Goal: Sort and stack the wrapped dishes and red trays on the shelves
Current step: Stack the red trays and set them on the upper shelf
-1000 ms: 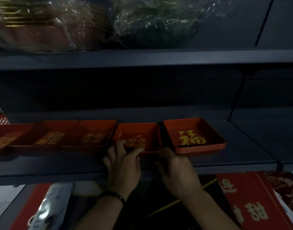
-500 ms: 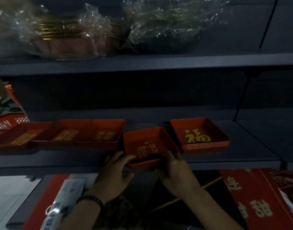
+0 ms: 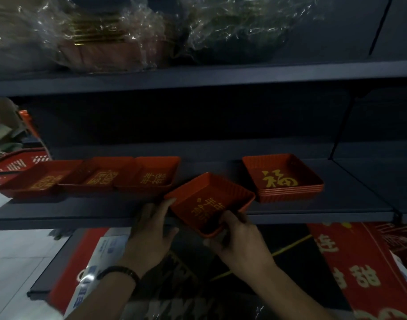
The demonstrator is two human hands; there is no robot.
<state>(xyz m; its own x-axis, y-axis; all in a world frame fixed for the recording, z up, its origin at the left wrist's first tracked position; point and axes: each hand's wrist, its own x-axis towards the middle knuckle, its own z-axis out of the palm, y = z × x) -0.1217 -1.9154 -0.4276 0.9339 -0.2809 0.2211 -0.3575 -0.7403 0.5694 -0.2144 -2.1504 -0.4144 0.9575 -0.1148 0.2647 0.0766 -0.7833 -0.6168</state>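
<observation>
Lifting a red tray [image 3: 209,199] off the middle shelf [image 3: 82,218], a person turns it cornerwise so that its near corner overhangs the shelf's front edge. 1 second earlier it sat flat and square in the gap between the row of 3 trays [image 3: 98,176] and the stack of trays [image 3: 283,179]; now it is tilted, rotated and drawn forward. The right hand [image 3: 239,241] grips the near corner, thumb over the rim and fingers curled beneath. The left hand [image 3: 151,229] keeps nearly straight fingers against the tray's left edge. With the tray freed, sorting it onto a matching pile looks like the next step. Wrapped dishes [image 3: 101,35] lie on the shelf above.
</observation>
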